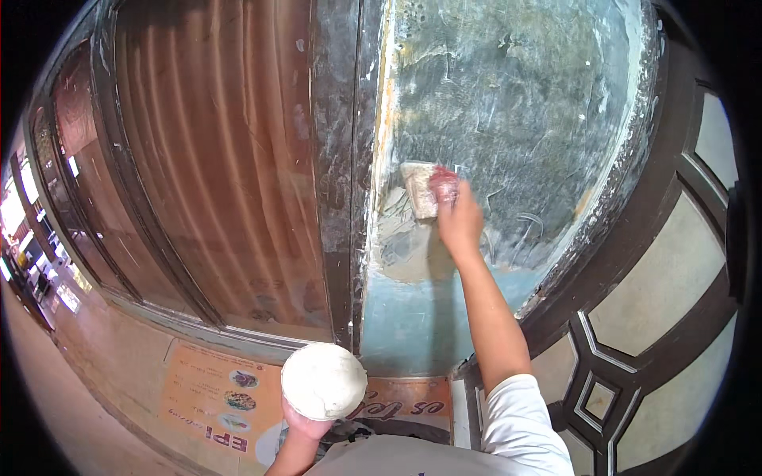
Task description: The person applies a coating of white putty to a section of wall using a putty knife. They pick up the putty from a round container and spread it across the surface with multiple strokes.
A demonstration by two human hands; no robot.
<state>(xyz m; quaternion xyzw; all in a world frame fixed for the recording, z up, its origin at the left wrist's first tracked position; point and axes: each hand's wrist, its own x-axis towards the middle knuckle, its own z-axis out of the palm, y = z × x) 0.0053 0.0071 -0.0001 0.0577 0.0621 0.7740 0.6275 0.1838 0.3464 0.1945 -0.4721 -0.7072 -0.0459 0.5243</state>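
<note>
My right hand (pixel 462 218) is closed around the red handle of a wide putty knife (pixel 419 190), slightly blurred. Its pale, filler-smeared blade lies close to or against the left part of a patchy grey-green wall panel (pixel 508 103). Beneath the blade, a beige patch of filler (pixel 413 250) covers part of the panel above a light blue painted strip. Low in front of my body, my left hand (pixel 307 424) supports a round white tub (pixel 290 382) from below. White putty (pixel 327 379) fills it up to the rim.
Left of the panel stands a dark, worn wooden post (pixel 341 159), then a window with a brown curtain (pixel 214 159) behind glass. A dark-framed door with pale panels (pixel 659 278) rises at the right. An orange printed banner (pixel 202 397) lies low at the left.
</note>
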